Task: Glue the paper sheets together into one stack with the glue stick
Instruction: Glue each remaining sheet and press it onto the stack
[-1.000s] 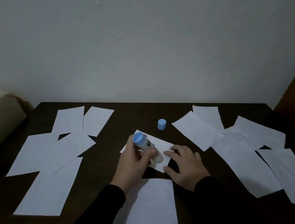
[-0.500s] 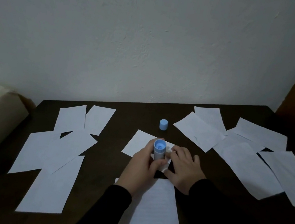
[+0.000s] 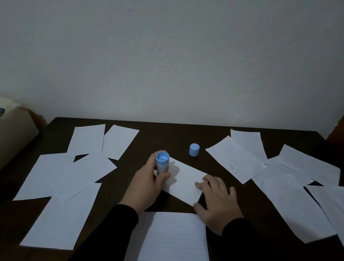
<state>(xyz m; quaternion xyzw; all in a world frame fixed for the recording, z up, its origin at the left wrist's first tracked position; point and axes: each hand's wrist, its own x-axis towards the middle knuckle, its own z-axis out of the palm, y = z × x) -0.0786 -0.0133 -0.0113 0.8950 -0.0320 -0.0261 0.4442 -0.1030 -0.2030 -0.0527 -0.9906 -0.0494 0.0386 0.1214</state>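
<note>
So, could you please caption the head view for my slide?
Left hand runs the uncapped glue stick over a paper sheet steadied by the right hand.

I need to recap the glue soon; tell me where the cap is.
In the head view, the cap stands on the table, beyond the sheet under the hands, left of the right-hand papers.

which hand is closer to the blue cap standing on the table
Left. The left hand, gripping the glue stick, sits just in front of and to the left of the blue cap. The right hand lies further back toward the person, pressing the small sheet.
</note>
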